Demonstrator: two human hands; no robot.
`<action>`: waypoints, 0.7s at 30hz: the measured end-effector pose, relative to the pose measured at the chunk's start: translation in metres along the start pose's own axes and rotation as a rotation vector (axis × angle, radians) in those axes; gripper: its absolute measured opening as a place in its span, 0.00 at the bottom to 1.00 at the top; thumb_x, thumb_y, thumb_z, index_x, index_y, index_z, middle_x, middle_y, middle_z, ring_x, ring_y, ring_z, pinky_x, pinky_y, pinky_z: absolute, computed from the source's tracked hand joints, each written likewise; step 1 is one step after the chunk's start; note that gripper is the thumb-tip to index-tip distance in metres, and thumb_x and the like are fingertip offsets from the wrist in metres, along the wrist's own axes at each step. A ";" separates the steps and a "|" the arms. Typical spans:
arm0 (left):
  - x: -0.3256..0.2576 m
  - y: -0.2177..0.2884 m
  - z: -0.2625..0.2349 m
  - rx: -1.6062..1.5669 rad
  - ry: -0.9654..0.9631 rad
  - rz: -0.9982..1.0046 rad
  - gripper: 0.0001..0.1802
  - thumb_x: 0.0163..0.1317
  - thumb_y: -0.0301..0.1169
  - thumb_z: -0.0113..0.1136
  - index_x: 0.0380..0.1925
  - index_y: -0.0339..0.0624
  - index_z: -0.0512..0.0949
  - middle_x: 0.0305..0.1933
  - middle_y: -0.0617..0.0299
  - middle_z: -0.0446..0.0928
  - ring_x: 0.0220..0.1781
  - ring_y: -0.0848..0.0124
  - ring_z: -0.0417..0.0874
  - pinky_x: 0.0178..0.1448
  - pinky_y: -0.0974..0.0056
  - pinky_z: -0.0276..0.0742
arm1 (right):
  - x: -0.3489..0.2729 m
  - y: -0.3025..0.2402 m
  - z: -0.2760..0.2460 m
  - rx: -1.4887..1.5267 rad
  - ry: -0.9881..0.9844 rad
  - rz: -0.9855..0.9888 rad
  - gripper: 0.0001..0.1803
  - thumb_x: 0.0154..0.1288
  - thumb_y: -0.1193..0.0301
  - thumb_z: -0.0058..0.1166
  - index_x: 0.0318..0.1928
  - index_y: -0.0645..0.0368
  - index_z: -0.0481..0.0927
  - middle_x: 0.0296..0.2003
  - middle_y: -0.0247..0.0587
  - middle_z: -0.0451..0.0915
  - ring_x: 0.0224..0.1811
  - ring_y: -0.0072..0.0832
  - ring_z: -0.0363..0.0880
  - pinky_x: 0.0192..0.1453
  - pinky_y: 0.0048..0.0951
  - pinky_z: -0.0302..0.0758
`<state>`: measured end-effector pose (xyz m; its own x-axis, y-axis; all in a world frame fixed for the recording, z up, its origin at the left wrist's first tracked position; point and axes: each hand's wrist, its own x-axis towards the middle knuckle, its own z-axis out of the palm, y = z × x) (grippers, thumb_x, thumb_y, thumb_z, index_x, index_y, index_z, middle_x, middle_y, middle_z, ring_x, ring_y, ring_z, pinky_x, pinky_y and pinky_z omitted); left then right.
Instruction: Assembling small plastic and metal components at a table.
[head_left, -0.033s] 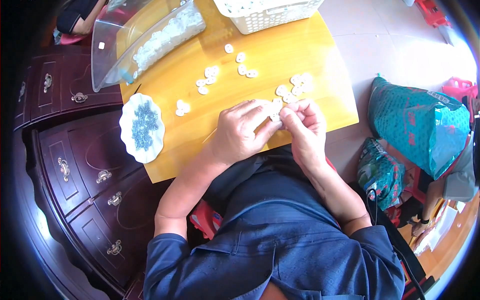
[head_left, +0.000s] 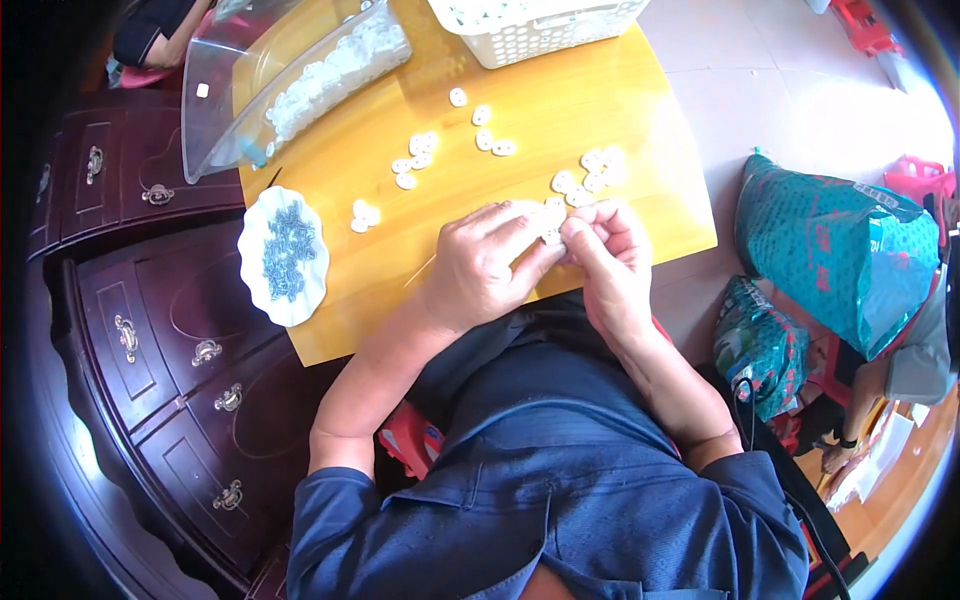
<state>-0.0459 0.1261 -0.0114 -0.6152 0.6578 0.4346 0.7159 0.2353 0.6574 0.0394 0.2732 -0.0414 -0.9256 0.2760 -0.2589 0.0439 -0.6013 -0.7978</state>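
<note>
both hands meet over the near edge of the yellow bench (head_left: 620, 110): left hand (head_left: 480, 265) and right hand (head_left: 612, 262) pinch one small white piece (head_left: 551, 236) between their fingers (its shape is unclear). more white pieces (head_left: 585, 180) lie just behind; a white dish of dark screws (head_left: 283, 255) sits left.

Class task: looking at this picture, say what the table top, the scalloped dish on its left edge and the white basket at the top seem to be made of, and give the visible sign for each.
Table top: probably varnished or laminated wood, yellow with a soft sheen.
Scalloped dish: white and smooth with a wavy rim; glazed ceramic or plastic, cannot tell which.
Basket: white moulded plastic, judging by its regular grid of holes.
</note>
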 end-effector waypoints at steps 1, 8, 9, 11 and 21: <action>0.001 0.003 0.003 0.013 0.028 -0.005 0.12 0.57 0.25 0.68 0.42 0.37 0.82 0.38 0.54 0.83 0.37 0.56 0.86 0.41 0.58 0.83 | -0.001 -0.001 0.000 -0.005 0.000 -0.001 0.05 0.72 0.77 0.57 0.45 0.60 0.75 0.40 0.35 0.82 0.40 0.17 0.81 0.46 0.19 0.76; -0.001 0.010 0.011 -0.027 0.005 -0.022 0.29 0.57 0.35 0.72 0.58 0.35 0.77 0.56 0.47 0.79 0.54 0.50 0.83 0.58 0.52 0.80 | -0.006 -0.024 -0.012 0.374 -0.030 0.318 0.06 0.75 0.71 0.54 0.47 0.58 0.75 0.41 0.39 0.81 0.41 0.26 0.84 0.48 0.27 0.80; 0.000 0.008 0.009 -0.036 0.021 -0.027 0.33 0.56 0.37 0.73 0.60 0.35 0.75 0.59 0.45 0.78 0.57 0.48 0.81 0.60 0.51 0.79 | -0.003 -0.031 -0.020 0.404 -0.012 0.330 0.07 0.75 0.70 0.53 0.48 0.58 0.75 0.41 0.40 0.81 0.41 0.27 0.84 0.49 0.27 0.82; -0.004 0.001 0.008 -0.010 -0.016 -0.049 0.42 0.53 0.41 0.76 0.66 0.36 0.70 0.67 0.41 0.71 0.66 0.44 0.74 0.68 0.48 0.73 | 0.006 -0.055 -0.032 0.497 0.077 0.210 0.07 0.73 0.73 0.52 0.48 0.62 0.75 0.41 0.42 0.80 0.40 0.28 0.83 0.49 0.26 0.83; 0.032 -0.017 0.050 0.262 -0.243 -0.071 0.58 0.52 0.54 0.74 0.76 0.40 0.56 0.78 0.38 0.54 0.79 0.40 0.55 0.79 0.44 0.57 | 0.106 -0.096 -0.181 0.340 0.036 0.054 0.25 0.81 0.60 0.40 0.61 0.70 0.74 0.61 0.57 0.76 0.67 0.45 0.73 0.71 0.42 0.70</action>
<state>-0.0611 0.1786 -0.0389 -0.5922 0.7769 0.2140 0.7543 0.4410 0.4864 0.0055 0.4962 -0.0905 -0.9112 0.2595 -0.3201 -0.0407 -0.8297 -0.5568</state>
